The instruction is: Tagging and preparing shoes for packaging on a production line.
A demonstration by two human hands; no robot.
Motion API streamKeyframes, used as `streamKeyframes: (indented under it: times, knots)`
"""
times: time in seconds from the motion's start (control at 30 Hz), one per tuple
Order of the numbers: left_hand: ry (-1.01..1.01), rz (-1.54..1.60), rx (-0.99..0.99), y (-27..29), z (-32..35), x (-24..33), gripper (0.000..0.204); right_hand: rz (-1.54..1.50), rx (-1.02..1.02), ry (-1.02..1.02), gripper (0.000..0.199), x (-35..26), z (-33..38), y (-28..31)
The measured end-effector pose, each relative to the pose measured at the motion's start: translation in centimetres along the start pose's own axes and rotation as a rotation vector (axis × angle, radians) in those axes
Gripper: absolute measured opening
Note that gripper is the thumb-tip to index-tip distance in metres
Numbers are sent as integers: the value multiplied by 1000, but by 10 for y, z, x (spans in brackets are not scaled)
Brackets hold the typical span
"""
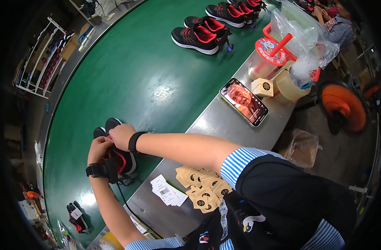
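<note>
head-left fisheye | faces down | left hand (99,147), right hand (123,136) near

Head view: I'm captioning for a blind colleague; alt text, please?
A person's left hand and right hand handle black-and-red shoes on a green surface. Alongside, a metal ledge holds white tags, brown cards and a lit phone.

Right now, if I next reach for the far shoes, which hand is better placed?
Probably the right hand: it is closer to the far shoes than the left hand. Both are at nearer shoes.
</note>
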State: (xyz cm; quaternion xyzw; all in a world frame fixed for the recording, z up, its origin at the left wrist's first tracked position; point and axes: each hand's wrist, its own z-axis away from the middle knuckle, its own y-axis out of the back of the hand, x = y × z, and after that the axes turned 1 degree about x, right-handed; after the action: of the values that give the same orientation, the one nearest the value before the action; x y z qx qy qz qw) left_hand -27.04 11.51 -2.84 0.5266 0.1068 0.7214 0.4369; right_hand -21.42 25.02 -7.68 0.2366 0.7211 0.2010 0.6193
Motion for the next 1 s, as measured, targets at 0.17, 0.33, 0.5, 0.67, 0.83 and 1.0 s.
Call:
streamKeyframes:
  times: [0.17,0.33,0.5,0.67,0.83,1.0]
  knots:
    - [-58,-57,51,4,-3,-17,10,24,-57,60,15,-3,1,-2]
    - [-222,-95,211,0,8,-26,13,52,50,119,13,1,0,-3]
    - [-390,336,347,-12,22,-21,11,114,131,159,14,1,-3,-7]
    - [-525,56,368,-31,24,-12,9,-77,206,72,18,-7,-11,-6]
    - [-517,112,302,-36,26,-21,8,-47,117,65,25,-7,-15,-6]
    - [-520,118,390,-37,26,-38,11,131,-160,141,18,-15,-9,-1]
